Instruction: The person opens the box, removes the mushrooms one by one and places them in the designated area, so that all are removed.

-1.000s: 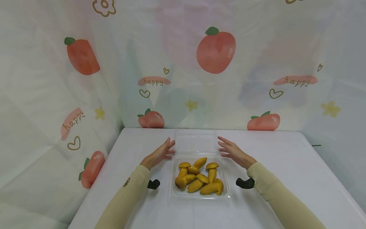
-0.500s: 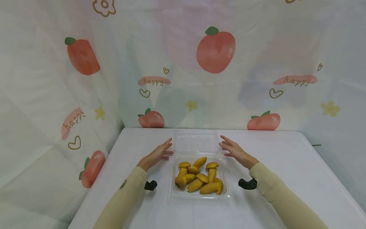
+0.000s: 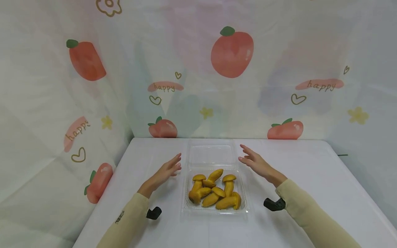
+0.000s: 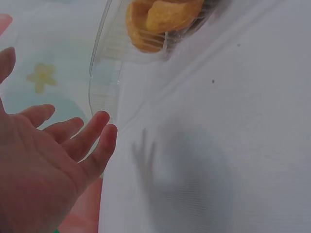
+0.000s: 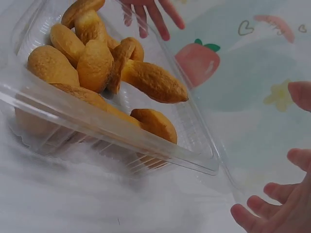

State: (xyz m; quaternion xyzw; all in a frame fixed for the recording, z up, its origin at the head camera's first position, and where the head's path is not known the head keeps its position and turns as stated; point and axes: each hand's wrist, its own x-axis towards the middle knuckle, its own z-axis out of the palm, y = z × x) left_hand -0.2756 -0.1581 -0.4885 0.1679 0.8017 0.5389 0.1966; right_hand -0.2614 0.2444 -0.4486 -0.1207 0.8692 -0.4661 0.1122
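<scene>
A clear plastic clamshell box [image 3: 243, 189] lies on the table with its lid [image 3: 211, 155] folded back flat, away from the person. Several yellow-brown mushrooms [image 3: 228, 186] lie inside the base, stems pointing various ways. My left hand [image 3: 162, 175] hovers left of the box, palm turned toward it, fingers spread and holding nothing. On the other side, my right hand [image 3: 258, 166] is held off the lid's right edge, also bare, with fingers extended. In the right wrist view the mushrooms [image 5: 153, 81] show close up behind the box's near rim [image 5: 189, 162].
A white cloth-covered table [image 3: 310, 193] spreads around the box. Behind it hangs a pale backdrop [image 3: 192, 44] printed with fruit and "happy" lettering, and it continues along the left. Black wrist mounts [image 3: 274, 204] stick out below both sleeves.
Both hands have drawn outward from the box, the left one also back toward the person. The box and mushrooms stay in place; the head view has shifted slightly.
</scene>
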